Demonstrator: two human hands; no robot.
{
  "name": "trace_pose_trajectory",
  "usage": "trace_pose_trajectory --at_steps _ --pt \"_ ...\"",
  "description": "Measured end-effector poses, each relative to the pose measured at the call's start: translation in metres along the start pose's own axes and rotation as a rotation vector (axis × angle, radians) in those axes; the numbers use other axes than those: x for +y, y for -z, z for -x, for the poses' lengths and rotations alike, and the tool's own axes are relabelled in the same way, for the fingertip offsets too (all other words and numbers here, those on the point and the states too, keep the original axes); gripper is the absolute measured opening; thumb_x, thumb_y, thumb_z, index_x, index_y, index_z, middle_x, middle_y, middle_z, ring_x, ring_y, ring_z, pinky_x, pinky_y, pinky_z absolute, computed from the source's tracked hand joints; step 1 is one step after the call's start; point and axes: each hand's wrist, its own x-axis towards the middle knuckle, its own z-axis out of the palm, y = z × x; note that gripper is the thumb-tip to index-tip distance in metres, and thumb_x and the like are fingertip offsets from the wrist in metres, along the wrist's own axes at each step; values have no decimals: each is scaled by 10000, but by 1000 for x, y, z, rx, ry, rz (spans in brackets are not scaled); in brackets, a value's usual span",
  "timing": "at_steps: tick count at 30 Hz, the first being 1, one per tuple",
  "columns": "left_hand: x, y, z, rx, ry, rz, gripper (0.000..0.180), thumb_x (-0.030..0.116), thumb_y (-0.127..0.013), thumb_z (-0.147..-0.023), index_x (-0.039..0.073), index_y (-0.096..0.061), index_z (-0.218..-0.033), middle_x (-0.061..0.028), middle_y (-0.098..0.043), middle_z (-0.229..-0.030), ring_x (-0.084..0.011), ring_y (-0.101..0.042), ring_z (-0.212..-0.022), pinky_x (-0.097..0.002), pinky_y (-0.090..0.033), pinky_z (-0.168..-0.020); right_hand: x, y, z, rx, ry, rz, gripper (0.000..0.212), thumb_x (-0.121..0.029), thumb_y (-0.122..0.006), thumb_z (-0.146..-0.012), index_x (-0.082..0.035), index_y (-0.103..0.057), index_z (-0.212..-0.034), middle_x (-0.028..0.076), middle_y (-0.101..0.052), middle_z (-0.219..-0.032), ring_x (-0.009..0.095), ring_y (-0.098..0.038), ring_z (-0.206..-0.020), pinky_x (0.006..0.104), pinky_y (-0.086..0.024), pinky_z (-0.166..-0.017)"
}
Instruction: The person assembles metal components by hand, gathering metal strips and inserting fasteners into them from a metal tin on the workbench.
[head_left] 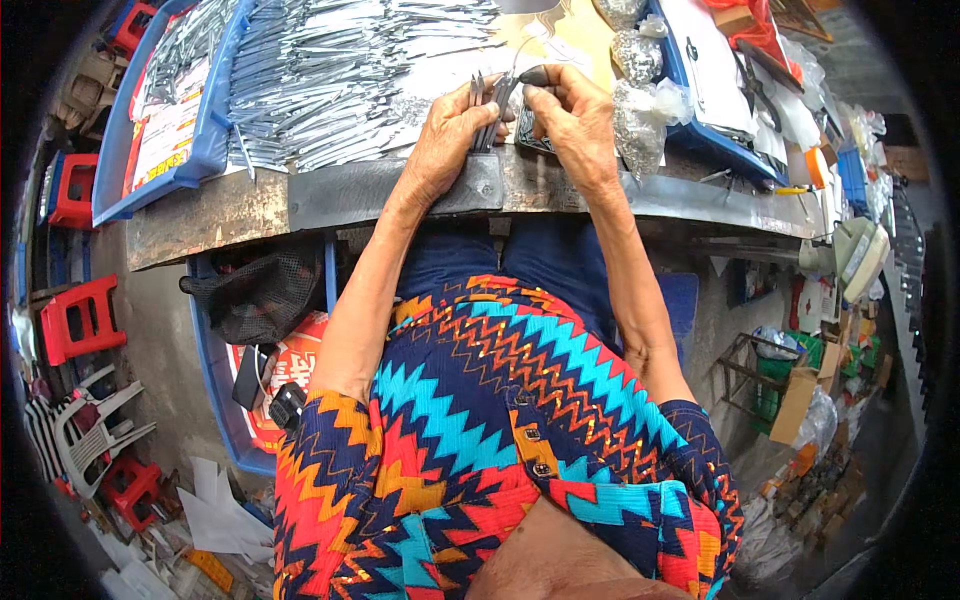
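Observation:
At the table's near edge, my left hand (447, 138) is closed around several slim dark strips (488, 128), which stand roughly upright with their tips above the fingers. Close on its right, my right hand (582, 128) is bent in a pinch, with a dark cover on a fingertip (537, 75). Its fingers are beside the strips' upper ends; whatever lies between them is too small to make out. A wide heap of slim silver and dark metal pieces (320, 85) spreads left of my hands. Partly hidden under my right hand is a small dark tray (530, 128).
A blue tray (215, 120) with more slim pieces stands at the left. Clear plastic bags (640, 110) lie right of my hands, beside another blue tray (735, 148). Below the table, a blue crate (215, 385) holds a black mesh bag (262, 295). Red stools (82, 320) stand at the far left.

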Motion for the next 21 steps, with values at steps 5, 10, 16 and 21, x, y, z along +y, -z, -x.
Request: trace_pose_trajectory --at_steps 5,10,16,21 --pt "-1 -1 -2 -2 -59 110 381 123 -488 -834 -47 -503 -1174 -61 -604 -919 -104 -560 -763 -246 -480 -713 16 -15 4 80 41 -59 174 -2 -599 -776 49 -523 -924 46 -575 -721 65 -543 -575 202 -461 -489" --pt "5 -1 0 4 -133 -67 326 132 -476 -827 -46 -564 -1086 -65 -620 -918 -109 -552 -800 -253 -452 -750 29 -23 4 135 136 -4 212 -7 -621 -740 29 -522 -925 51 -571 -702 68 -494 -539 220 -415 -480" --pt "0 -2 -1 81 -90 29 296 120 -487 -825 -48 -572 -1053 -51 -610 -902 -103 -535 -813 -242 -430 -758 26 -27 8 206 129 90 322 20 -649 -752 52 -495 -1033 2 -555 -722 18 -453 -579 157 -382 -497" --pt "1 -1 -1 118 -83 -32 259 118 -500 -826 -43 -562 -1019 -26 -578 -852 -91 -504 -774 -229 -415 -727 27 -26 8 201 107 25 335 21 -654 -748 47 -484 -1036 5 -558 -739 16 -456 -592 155 -375 -498"
